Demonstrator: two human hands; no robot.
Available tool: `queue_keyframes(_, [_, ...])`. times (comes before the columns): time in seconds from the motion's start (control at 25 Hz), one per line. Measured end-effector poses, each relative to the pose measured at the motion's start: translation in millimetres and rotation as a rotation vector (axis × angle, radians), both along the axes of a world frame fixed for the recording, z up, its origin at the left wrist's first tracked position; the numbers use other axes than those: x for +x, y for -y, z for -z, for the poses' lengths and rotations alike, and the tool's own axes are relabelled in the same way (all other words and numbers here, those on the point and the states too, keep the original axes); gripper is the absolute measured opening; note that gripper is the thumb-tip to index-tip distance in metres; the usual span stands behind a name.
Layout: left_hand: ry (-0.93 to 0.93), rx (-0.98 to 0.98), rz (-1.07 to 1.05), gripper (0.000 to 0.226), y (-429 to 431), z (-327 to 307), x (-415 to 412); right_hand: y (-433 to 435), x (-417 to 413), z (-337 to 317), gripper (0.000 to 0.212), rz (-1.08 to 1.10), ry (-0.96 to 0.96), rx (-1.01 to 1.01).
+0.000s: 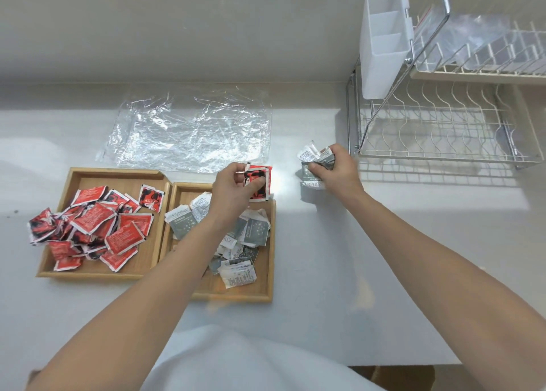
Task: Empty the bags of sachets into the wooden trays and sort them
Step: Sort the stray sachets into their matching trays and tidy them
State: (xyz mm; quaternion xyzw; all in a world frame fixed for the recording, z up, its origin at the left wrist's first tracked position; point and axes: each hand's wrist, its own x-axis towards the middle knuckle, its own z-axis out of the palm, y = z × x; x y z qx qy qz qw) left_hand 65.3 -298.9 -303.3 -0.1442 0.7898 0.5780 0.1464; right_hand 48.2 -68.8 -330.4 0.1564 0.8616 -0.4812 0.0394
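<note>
Two wooden trays sit side by side on the white counter. The left tray (88,176) holds a heap of red sachets (94,228), some spilling over its left rim. The right tray (267,294) holds grey and white sachets (251,231). My left hand (233,189) is above the right tray's far edge, gripping a few red sachets (263,192). My right hand (336,169) is over the counter to the right of the trays, closed on a bunch of grey sachets (313,161). An empty clear plastic bag (192,130) lies flat behind the trays.
A wire dish rack (437,130) stands at the right rear with a white plastic cutlery holder (384,42) hung on it. Another clear bag (472,33) lies on the rack's upper shelf. The wall runs along the back.
</note>
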Motion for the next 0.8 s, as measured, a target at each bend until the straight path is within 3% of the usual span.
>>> queue_keyframes(0.2, [-0.004,0.016,-0.059,0.041,45,-10,28,41,39,-25,0.024,0.013,0.008,-0.101])
queue_keyframes(0.36, [0.037,0.133,-0.174,0.034,80,-20,55,78,67,-33,0.022,0.012,0.031,-0.194])
queue_keyframes(0.48, [0.073,0.157,-0.268,0.044,116,-17,73,107,82,-34,0.021,0.015,0.056,-0.249])
queue_keyframes(0.68, [0.076,0.185,-0.286,0.025,179,-18,92,159,101,-39,0.024,0.034,0.043,-0.215])
queue_keyframes(0.8, [0.106,0.151,-0.291,0.027,215,-12,97,187,110,-39,0.026,0.031,0.05,-0.15])
